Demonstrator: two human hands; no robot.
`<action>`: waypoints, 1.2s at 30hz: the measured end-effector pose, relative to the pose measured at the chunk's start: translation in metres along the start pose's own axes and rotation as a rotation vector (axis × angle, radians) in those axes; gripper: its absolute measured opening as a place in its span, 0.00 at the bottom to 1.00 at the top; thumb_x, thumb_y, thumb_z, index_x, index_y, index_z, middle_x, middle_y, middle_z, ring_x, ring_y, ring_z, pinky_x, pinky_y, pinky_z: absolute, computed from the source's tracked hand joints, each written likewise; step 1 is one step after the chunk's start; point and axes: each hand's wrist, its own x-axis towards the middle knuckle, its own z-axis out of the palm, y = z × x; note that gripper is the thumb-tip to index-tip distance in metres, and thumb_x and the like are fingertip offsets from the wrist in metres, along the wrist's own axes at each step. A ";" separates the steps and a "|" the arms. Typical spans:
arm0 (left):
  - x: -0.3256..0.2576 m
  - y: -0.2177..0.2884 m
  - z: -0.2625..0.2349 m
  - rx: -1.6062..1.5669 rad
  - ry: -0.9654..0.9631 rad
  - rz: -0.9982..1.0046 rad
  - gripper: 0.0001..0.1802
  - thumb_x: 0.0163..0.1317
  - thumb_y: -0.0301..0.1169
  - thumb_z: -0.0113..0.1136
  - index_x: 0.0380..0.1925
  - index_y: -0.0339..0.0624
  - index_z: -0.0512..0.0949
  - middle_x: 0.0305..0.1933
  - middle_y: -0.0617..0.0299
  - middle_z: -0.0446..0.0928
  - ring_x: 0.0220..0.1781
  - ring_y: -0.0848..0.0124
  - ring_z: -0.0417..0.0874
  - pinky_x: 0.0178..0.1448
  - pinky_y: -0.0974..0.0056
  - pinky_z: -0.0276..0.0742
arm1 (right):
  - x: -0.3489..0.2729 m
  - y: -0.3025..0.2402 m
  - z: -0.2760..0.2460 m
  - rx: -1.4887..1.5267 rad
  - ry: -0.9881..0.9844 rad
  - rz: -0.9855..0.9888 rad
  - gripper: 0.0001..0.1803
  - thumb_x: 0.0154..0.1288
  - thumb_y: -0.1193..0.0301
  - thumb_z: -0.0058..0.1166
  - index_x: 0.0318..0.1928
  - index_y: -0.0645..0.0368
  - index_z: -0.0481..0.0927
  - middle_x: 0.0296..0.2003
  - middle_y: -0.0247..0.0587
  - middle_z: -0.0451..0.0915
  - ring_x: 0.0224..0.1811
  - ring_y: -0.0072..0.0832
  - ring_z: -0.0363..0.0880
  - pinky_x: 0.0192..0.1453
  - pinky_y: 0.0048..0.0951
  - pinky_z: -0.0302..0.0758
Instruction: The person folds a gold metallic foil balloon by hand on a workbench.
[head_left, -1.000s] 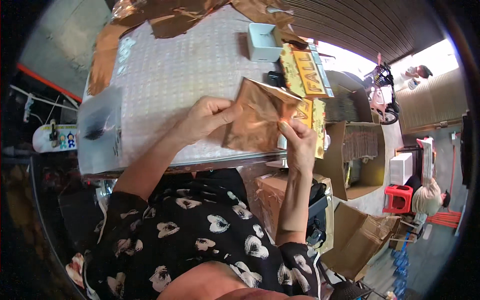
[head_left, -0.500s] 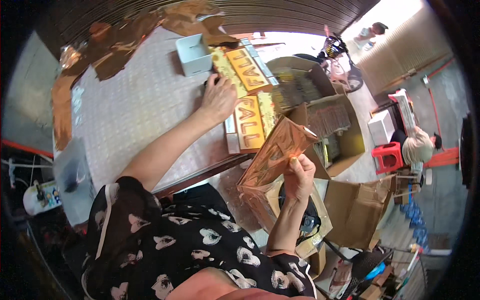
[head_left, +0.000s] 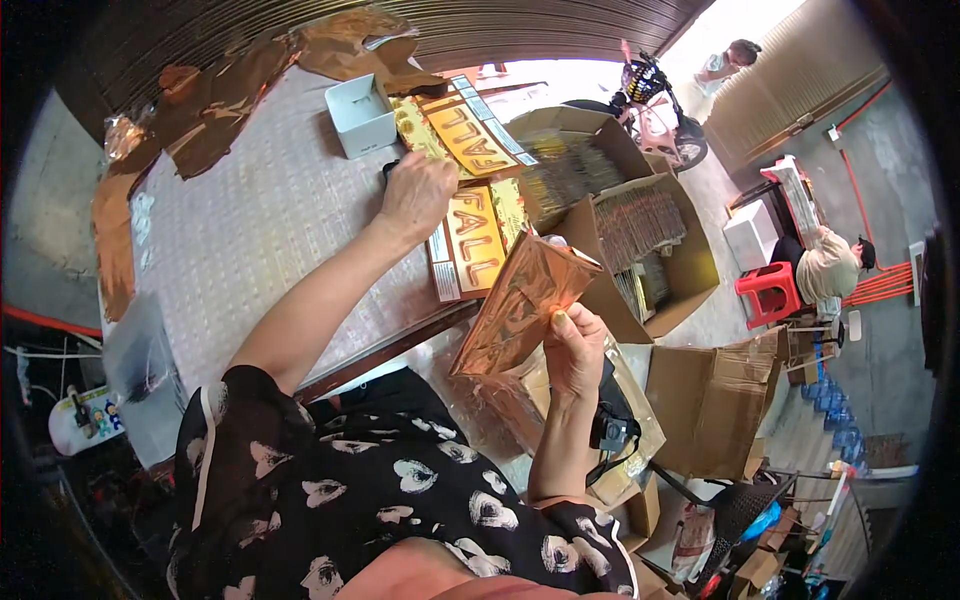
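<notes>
My right hand (head_left: 577, 350) pinches a shiny copper-coloured foil packet (head_left: 520, 300) by its right edge between thumb and fingers. The packet is flat, creased and tilted, held off the table's near right corner. Over on the table, my left hand (head_left: 418, 195) is curled closed, back upward, beside two printed yellow-and-orange cards. A small black thing (head_left: 390, 170) peeks out by its fingertips; what the fingers hold is hidden. The upper card (head_left: 470, 135) lies beyond the hand, and the lower card (head_left: 468, 240) lies just right of it.
A pale blue open box (head_left: 362, 125) stands on the plastic-covered table (head_left: 270, 220). Brown foil scraps (head_left: 230, 110) line its far left edge. Cartons (head_left: 690, 270) packed with flat packets stand right of the table. Another person (head_left: 828, 265) sits by a red stool (head_left: 768, 292).
The view has shifted slightly, so most things appear further left. The foil packet has come a little closer to the lower card, still in my right hand. My left hand stays by the cards.
</notes>
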 end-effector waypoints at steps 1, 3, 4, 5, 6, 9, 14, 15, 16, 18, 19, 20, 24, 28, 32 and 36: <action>0.003 0.000 -0.009 0.002 0.004 0.003 0.05 0.58 0.22 0.58 0.30 0.38 0.83 0.26 0.51 0.82 0.38 0.57 0.88 0.56 0.56 0.78 | -0.003 -0.002 0.006 0.002 0.013 0.017 0.06 0.71 0.74 0.63 0.40 0.65 0.84 0.35 0.33 0.85 0.34 0.17 0.78 0.42 0.18 0.72; 0.010 -0.008 -0.027 0.095 0.388 0.155 0.02 0.63 0.24 0.59 0.34 0.42 0.81 0.32 0.53 0.83 0.38 0.58 0.88 0.59 0.54 0.77 | -0.001 0.001 0.012 0.018 -0.010 0.038 0.06 0.71 0.74 0.63 0.39 0.64 0.84 0.32 0.30 0.82 0.32 0.16 0.75 0.40 0.18 0.70; 0.011 -0.005 -0.046 0.092 0.386 0.158 0.02 0.63 0.24 0.59 0.34 0.42 0.81 0.32 0.53 0.83 0.38 0.58 0.88 0.59 0.54 0.77 | -0.004 0.001 0.014 0.030 -0.024 0.043 0.06 0.71 0.74 0.63 0.38 0.64 0.83 0.30 0.27 0.80 0.29 0.15 0.72 0.38 0.18 0.68; 0.012 -0.001 -0.073 0.066 0.430 0.116 0.02 0.65 0.25 0.60 0.37 0.42 0.80 0.37 0.55 0.84 0.39 0.59 0.88 0.58 0.54 0.79 | -0.008 0.001 0.018 0.032 -0.023 0.043 0.06 0.71 0.74 0.63 0.38 0.64 0.83 0.30 0.27 0.80 0.29 0.15 0.72 0.38 0.18 0.68; 0.009 0.000 -0.099 0.046 0.475 0.070 0.03 0.67 0.26 0.61 0.39 0.42 0.79 0.42 0.57 0.84 0.40 0.59 0.89 0.57 0.53 0.81 | -0.010 0.002 0.024 0.017 -0.004 0.054 0.06 0.71 0.73 0.63 0.37 0.63 0.83 0.28 0.26 0.77 0.28 0.14 0.69 0.37 0.18 0.66; -0.022 -0.012 -0.165 -0.409 0.386 -0.271 0.10 0.70 0.26 0.61 0.49 0.39 0.77 0.43 0.58 0.85 0.43 0.67 0.89 0.47 0.60 0.85 | -0.012 0.009 0.036 0.011 -0.028 0.098 0.06 0.71 0.73 0.63 0.36 0.63 0.82 0.28 0.25 0.76 0.28 0.14 0.67 0.36 0.18 0.65; -0.119 -0.088 -0.228 -0.646 0.275 -0.633 0.15 0.70 0.24 0.62 0.55 0.38 0.75 0.40 0.54 0.87 0.43 0.72 0.88 0.46 0.66 0.84 | 0.002 0.036 0.062 0.045 -0.187 0.246 0.07 0.69 0.72 0.66 0.35 0.59 0.81 0.33 0.30 0.82 0.32 0.16 0.74 0.39 0.19 0.69; -0.150 -0.120 -0.225 -0.647 0.228 -0.655 0.17 0.72 0.26 0.61 0.58 0.38 0.73 0.42 0.56 0.86 0.43 0.73 0.87 0.45 0.67 0.82 | 0.006 0.042 0.075 0.026 -0.231 0.232 0.07 0.69 0.72 0.66 0.34 0.58 0.80 0.35 0.31 0.83 0.34 0.18 0.78 0.42 0.21 0.73; -0.180 -0.148 -0.219 -0.663 0.181 -0.678 0.19 0.73 0.27 0.61 0.61 0.39 0.72 0.44 0.59 0.86 0.43 0.75 0.85 0.44 0.68 0.80 | 0.008 0.048 0.080 0.003 -0.254 0.233 0.07 0.69 0.71 0.66 0.35 0.58 0.80 0.35 0.32 0.84 0.35 0.19 0.79 0.43 0.22 0.74; -0.222 -0.178 -0.207 -0.487 0.141 -0.809 0.19 0.72 0.31 0.63 0.60 0.38 0.73 0.41 0.60 0.85 0.41 0.76 0.83 0.41 0.69 0.77 | 0.019 0.061 0.085 -0.012 -0.312 0.271 0.07 0.69 0.71 0.65 0.37 0.58 0.81 0.35 0.33 0.84 0.36 0.20 0.81 0.45 0.25 0.77; -0.241 -0.192 -0.198 -0.437 0.136 -0.838 0.19 0.71 0.32 0.64 0.59 0.38 0.74 0.38 0.61 0.84 0.39 0.76 0.81 0.39 0.68 0.76 | 0.021 0.068 0.086 -0.007 -0.339 0.299 0.06 0.70 0.71 0.65 0.38 0.59 0.82 0.36 0.33 0.85 0.36 0.21 0.81 0.47 0.25 0.78; -0.253 -0.200 -0.191 -0.398 0.124 -0.856 0.19 0.71 0.33 0.64 0.57 0.38 0.75 0.34 0.62 0.83 0.36 0.77 0.80 0.37 0.67 0.75 | 0.025 0.075 0.088 0.000 -0.348 0.318 0.06 0.71 0.71 0.64 0.41 0.60 0.83 0.36 0.34 0.85 0.38 0.22 0.82 0.48 0.27 0.79; -0.281 -0.208 -0.185 -0.367 0.049 -1.002 0.23 0.65 0.41 0.68 0.55 0.42 0.79 0.39 0.50 0.87 0.43 0.58 0.89 0.46 0.55 0.82 | 0.037 0.101 0.130 -0.055 -0.394 0.396 0.05 0.72 0.73 0.63 0.41 0.63 0.84 0.38 0.36 0.86 0.38 0.24 0.84 0.49 0.28 0.80; -0.296 -0.210 -0.170 -0.268 0.084 -0.950 0.19 0.65 0.37 0.68 0.52 0.42 0.78 0.29 0.54 0.82 0.30 0.65 0.82 0.37 0.59 0.77 | 0.043 0.124 0.161 -0.103 -0.440 0.444 0.04 0.72 0.76 0.62 0.41 0.65 0.85 0.37 0.37 0.87 0.37 0.23 0.83 0.47 0.25 0.78; -0.299 -0.199 -0.160 -0.220 0.113 -0.860 0.20 0.65 0.39 0.68 0.53 0.42 0.79 0.34 0.51 0.84 0.35 0.56 0.86 0.41 0.54 0.80 | 0.055 0.150 0.174 -0.181 -0.444 0.507 0.05 0.71 0.76 0.64 0.42 0.66 0.87 0.35 0.36 0.87 0.35 0.21 0.82 0.45 0.23 0.76; -0.290 -0.179 -0.166 -0.286 0.003 -0.901 0.21 0.64 0.39 0.69 0.53 0.41 0.80 0.42 0.48 0.85 0.45 0.52 0.86 0.49 0.51 0.80 | 0.054 0.164 0.187 -0.250 -0.409 0.487 0.05 0.71 0.75 0.64 0.42 0.66 0.88 0.37 0.38 0.88 0.36 0.20 0.82 0.45 0.21 0.76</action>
